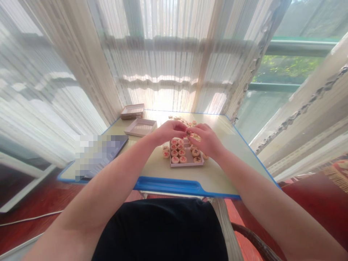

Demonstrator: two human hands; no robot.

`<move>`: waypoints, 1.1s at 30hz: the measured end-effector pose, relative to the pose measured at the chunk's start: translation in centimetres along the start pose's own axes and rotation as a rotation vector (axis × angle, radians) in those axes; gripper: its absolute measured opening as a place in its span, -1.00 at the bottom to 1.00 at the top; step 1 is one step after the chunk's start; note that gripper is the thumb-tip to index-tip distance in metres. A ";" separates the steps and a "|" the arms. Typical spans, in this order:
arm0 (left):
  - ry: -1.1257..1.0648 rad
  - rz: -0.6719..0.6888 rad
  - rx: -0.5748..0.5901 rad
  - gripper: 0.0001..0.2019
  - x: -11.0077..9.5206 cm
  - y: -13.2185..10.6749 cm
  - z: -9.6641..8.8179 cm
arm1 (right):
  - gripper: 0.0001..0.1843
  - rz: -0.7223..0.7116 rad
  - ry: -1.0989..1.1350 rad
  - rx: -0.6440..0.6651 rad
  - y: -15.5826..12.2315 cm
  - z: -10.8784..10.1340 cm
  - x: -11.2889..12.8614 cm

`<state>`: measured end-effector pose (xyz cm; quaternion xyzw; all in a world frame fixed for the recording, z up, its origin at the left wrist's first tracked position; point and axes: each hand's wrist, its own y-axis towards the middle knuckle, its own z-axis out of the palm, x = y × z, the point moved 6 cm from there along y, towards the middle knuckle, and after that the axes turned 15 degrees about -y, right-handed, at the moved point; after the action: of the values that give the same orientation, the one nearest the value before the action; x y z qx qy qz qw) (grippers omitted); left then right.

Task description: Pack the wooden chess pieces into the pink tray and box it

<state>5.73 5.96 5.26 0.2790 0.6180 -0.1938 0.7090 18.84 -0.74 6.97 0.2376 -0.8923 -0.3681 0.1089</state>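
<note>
Over the far part of an open shallow box (187, 165), my left hand (170, 131) and my right hand (205, 138) meet. Between their fingertips is a round wooden Chinese chess piece (188, 133) with a black character facing up; both hands appear to pinch it. Pieces with red characters, such as one chess piece (182, 159), fill two columns on the box's left side. Black-character pieces, among them one chess piece (197, 160), line its right side. My right hand hides some of that column and the far right corner.
Loose chess pieces (166, 154) lie left of the box, and more are scattered behind my hands. An open box lid (141, 127) and stacked shallow boxes (132, 111) stand at the back left. A dark flat object (114, 146), partly blurred out, lies at the left of the blue-edged table (159, 168).
</note>
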 end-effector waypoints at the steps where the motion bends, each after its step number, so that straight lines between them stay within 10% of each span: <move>1: -0.011 -0.006 0.005 -0.60 0.0 0.0 0.0 | -0.75 -0.005 0.000 -0.004 0.0 -0.1 0.0; 7: 0.279 0.070 -0.122 -0.47 -0.4 -0.1 -0.8 | -0.77 0.090 -0.024 0.079 0.2 -1.1 -0.9; 13: 0.832 0.184 -0.279 -0.61 -0.5 0.1 -2.7 | -0.71 0.136 0.152 0.667 -0.6 -1.5 -1.3; 18: 0.938 0.173 -0.252 -0.60 -0.2 0.1 -2.6 | -0.68 0.088 0.205 0.876 -1.4 -1.8 -0.4; 33: 0.728 0.515 -0.172 -0.75 -3.9 -1.7 1.0 | -0.65 0.028 0.164 0.975 -2.1 -1.6 0.3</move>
<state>4.86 3.76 8.88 0.4139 0.7514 0.1517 0.4911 19.89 -3.17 6.59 0.2770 -0.9523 0.1135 0.0598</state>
